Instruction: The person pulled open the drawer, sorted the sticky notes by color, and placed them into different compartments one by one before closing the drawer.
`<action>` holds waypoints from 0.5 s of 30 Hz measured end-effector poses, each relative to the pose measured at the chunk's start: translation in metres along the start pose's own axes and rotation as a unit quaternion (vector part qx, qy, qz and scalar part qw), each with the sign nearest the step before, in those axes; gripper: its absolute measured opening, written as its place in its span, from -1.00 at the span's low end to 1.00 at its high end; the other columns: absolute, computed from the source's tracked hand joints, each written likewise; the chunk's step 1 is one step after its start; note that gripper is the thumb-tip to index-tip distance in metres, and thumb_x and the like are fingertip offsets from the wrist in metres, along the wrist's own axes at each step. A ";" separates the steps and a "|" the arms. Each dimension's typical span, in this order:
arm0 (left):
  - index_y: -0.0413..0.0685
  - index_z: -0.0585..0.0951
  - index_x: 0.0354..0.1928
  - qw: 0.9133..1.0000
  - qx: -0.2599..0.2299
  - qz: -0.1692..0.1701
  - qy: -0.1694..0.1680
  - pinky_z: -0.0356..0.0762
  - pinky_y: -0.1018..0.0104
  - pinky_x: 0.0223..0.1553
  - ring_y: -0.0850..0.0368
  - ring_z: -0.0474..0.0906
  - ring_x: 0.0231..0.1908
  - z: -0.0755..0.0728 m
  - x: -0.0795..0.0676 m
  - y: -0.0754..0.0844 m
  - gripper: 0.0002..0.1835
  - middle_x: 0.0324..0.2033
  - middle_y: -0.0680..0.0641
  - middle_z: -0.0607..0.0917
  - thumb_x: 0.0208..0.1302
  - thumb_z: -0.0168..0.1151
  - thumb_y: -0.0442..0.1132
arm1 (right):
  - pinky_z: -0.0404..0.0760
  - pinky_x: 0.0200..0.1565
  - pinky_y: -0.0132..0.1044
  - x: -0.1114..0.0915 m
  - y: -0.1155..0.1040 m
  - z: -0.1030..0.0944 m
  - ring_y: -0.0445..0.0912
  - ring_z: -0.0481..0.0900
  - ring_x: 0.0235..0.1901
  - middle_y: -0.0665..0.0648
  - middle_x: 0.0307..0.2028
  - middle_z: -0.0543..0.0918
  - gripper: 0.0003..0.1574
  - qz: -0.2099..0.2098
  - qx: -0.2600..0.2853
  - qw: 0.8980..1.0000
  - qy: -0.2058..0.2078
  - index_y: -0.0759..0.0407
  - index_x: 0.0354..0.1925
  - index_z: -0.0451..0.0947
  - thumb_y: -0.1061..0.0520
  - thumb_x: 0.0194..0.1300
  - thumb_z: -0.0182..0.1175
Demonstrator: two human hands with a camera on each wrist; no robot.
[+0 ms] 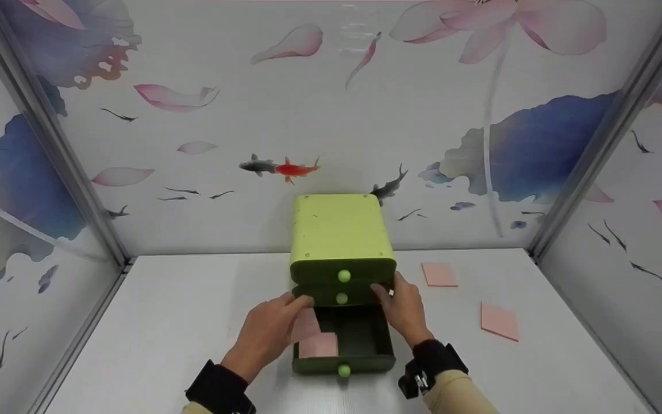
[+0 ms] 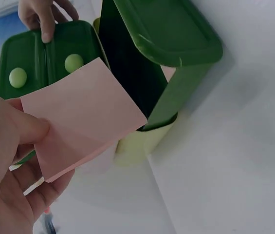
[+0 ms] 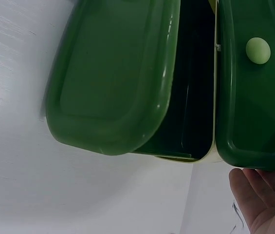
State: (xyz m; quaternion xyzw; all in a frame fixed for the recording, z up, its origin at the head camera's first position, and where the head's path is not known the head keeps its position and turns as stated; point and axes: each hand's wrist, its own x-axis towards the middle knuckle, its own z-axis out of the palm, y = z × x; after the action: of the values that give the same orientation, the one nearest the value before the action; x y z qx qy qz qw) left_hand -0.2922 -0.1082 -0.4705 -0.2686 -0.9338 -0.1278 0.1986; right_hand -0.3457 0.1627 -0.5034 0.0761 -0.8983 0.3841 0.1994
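A drawer cabinet [image 1: 339,227] with a yellow-green top and dark green drawers stands against the back panel. Its bottom drawer [image 1: 365,364] is pulled out, and a pink notepad [image 1: 318,346] lies inside at the front left. Over that drawer's left side, my left hand [image 1: 268,325] pinches another pink notepad [image 2: 83,117] between thumb and fingers, tilted. My right hand [image 1: 405,307] holds the cabinet's right edge: its thumb rests on the front near the seam of the upper two drawers, its fingers along the side. The upper drawers' round light-green knobs [image 2: 74,63] show in the left wrist view.
Two more pink pads lie on the white table [image 1: 181,333] to the right: one pad [image 1: 439,275] near the back, another pad [image 1: 500,321] nearer me. Printed panels with metal posts [image 1: 72,167] enclose the table at the back and sides.
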 end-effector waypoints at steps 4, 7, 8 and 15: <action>0.23 0.60 -0.03 0.999 0.010 0.036 0.022 0.33 0.47 -0.55 0.26 0.37 -0.61 0.007 0.008 0.016 -0.64 -0.45 0.09 0.58 0.24 0.25 -0.41 | 0.67 -0.13 -0.03 0.000 0.000 -0.001 0.08 0.72 -0.14 0.24 -0.16 0.74 -0.68 -0.007 0.001 1.000 0.003 0.20 0.00 0.52 0.06 0.36 0.22; 0.24 0.61 -0.04 0.998 0.013 0.049 0.031 0.34 0.48 -0.56 0.25 0.40 -0.60 0.015 0.013 0.027 -0.62 -0.46 0.10 0.58 0.20 0.28 -0.42 | 0.67 -0.15 -0.04 0.000 0.000 -0.001 0.07 0.73 -0.17 0.23 -0.19 0.74 -0.69 -0.011 0.000 1.000 0.006 0.20 -0.01 0.52 0.07 0.36 0.22; 0.25 0.61 -0.04 0.998 0.015 0.052 0.031 0.36 0.48 -0.56 0.25 0.42 -0.59 0.018 0.015 0.031 -0.61 -0.45 0.10 0.58 0.19 0.30 -0.41 | 0.68 -0.16 -0.04 0.000 0.000 -0.001 0.06 0.73 -0.18 0.23 -0.19 0.75 -0.69 -0.009 0.000 1.000 0.006 0.21 -0.01 0.52 0.06 0.36 0.22; 0.25 0.58 0.02 0.999 0.006 0.051 0.003 0.57 0.37 -0.46 0.17 0.60 -0.47 0.038 0.027 0.049 -0.41 -0.31 0.09 0.67 -0.03 0.44 -0.47 | 0.68 -0.20 -0.08 0.000 0.001 0.000 0.04 0.73 -0.20 0.23 -0.18 0.75 -0.68 0.003 0.002 1.000 0.006 0.20 -0.02 0.52 0.05 0.36 0.22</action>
State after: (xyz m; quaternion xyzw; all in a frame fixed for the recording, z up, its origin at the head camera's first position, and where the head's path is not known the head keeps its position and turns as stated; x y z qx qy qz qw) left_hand -0.2980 -0.0427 -0.4860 -0.3140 -0.9192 -0.1125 0.2094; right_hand -0.3462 0.1630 -0.5043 0.0718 -0.8967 0.3866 0.2032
